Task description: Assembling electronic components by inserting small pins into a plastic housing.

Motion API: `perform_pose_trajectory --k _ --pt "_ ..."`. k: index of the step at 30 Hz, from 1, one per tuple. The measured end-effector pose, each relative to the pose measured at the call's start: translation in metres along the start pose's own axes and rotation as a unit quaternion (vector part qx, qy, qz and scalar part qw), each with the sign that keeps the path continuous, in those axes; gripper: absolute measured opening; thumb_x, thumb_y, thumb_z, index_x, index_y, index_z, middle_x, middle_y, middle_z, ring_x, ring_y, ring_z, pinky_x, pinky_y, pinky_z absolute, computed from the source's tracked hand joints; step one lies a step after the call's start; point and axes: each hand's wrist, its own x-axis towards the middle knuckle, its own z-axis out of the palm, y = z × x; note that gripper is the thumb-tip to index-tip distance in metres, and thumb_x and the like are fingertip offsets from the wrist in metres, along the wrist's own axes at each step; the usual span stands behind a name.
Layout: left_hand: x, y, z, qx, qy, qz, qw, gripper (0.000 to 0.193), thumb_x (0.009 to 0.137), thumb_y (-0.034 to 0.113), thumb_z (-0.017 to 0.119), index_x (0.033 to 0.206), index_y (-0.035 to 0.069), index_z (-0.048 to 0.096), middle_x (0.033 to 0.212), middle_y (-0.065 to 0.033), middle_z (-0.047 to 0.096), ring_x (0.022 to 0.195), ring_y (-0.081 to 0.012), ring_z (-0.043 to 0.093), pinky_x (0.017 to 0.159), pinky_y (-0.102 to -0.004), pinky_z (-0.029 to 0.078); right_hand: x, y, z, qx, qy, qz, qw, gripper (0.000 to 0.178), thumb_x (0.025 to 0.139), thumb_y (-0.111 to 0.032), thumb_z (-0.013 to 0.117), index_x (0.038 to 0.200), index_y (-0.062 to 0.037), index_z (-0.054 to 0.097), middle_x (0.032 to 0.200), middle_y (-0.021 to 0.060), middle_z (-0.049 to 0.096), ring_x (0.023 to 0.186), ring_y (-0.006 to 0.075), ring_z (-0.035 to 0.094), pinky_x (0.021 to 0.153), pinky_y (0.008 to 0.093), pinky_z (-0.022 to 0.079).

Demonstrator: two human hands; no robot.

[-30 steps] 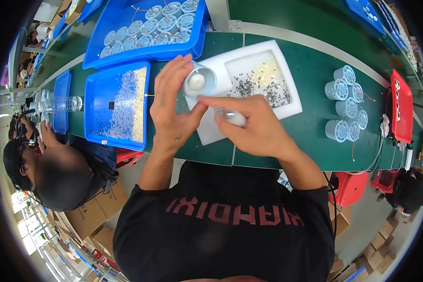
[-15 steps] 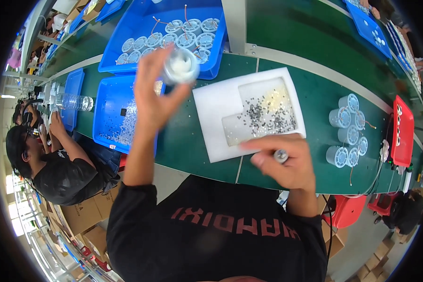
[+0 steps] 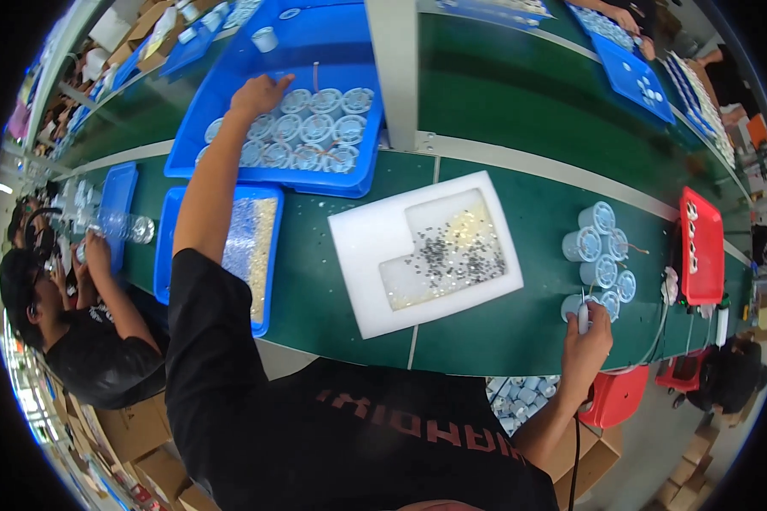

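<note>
My left hand (image 3: 262,94) reaches into the large blue bin (image 3: 372,175), above rows of light-blue plastic cups (image 3: 317,128) with lids and thin wires. Its fingers are drawn together, and whatever they may hold is hidden. At the right, my right hand (image 3: 590,334) is closed around a slim grey-white tool (image 3: 583,317) with a thin tip pointing away from me. The hand is beside the nearest of several light-blue cups (image 3: 581,244) grouped on the bench. A white foam tray (image 3: 358,289) lies between my hands, its recess strewn with small dark and pale pieces.
A smaller blue tray (image 3: 266,317) of tiny parts stands under my left forearm. A red tray (image 3: 703,294) sits at the far right. A metal post (image 3: 394,85) rises behind the bench. Another person (image 3: 94,332) works at the left. More cups (image 3: 516,400) are below the bench edge.
My left hand has moved away from me into the large bin; the cup it held is no longer visible in it. My right hand has moved right, from the foam tray to the grouped cups.
</note>
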Motion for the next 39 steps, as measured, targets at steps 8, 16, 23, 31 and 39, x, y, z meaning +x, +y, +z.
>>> perform_pose_trajectory --k 8,16,23,31,39 --pt "-0.087 -0.001 -0.039 -0.026 0.364 0.189 0.912 0.040 0.092 0.027 0.054 0.118 -0.003 0.056 0.114 -0.0235 0.059 0.108 -0.0377 0.055 0.094 -0.0404 0.042 0.011 -0.050 -0.026 0.428 -0.070 0.047 0.900 0.021 0.078 -0.012 0.075 0.091 -0.0032 0.061 0.075 -0.0014 0.060 0.068 0.0037 0.049 0.057 0.0211 0.042" --pt "-0.315 0.117 -0.013 -0.505 -0.115 0.316 0.795 0.070 0.063 0.017 0.078 0.123 0.002 0.044 0.124 -0.0203 0.052 0.112 -0.0293 0.053 0.094 -0.0376 0.043 0.009 -0.162 0.004 0.598 -0.363 -0.012 0.714 0.025 0.080 -0.003 0.070 0.102 -0.0011 0.057 0.093 0.0062 0.063 0.087 0.0104 0.057 0.077 0.0244 0.046" --pt "-0.325 0.078 0.040 -0.801 -0.086 0.038 0.591 0.065 0.072 0.018 0.074 0.124 -0.001 0.039 0.117 -0.0212 0.055 0.105 -0.0254 0.057 0.090 -0.0362 0.047 0.024 -0.121 0.019 0.593 -0.400 0.006 0.699 0.047 0.092 -0.015 0.052 0.132 0.0068 0.042 0.111 0.0227 0.061 0.080 0.0210 0.061 0.073 0.0310 0.050" --pt "-0.344 0.067 0.075 -0.840 -0.030 0.007 0.542 0.058 0.074 0.013 0.075 0.120 -0.004 0.044 0.116 -0.0170 0.055 0.107 -0.0239 0.057 0.094 -0.0366 0.045 -0.013 -0.120 0.056 0.659 -0.320 0.006 0.681 0.030 0.084 -0.001 0.061 0.113 0.0078 0.056 0.095 0.0189 0.064 0.073 0.0142 0.063 0.059 0.0223 0.048" --pt "-0.335 0.064 0.089 -0.897 -0.061 -0.020 0.438 0.041 0.089 0.024 0.064 0.115 -0.004 0.048 0.113 -0.0140 0.059 0.101 -0.0205 0.060 0.090 -0.0371 0.049 -0.026 -0.142 0.077 0.452 -0.214 -0.171 0.849 0.023 0.073 0.002 0.072 0.094 0.0034 0.065 0.081 0.0092 0.062 0.057 0.0082 0.058 0.050 0.0198 0.047"
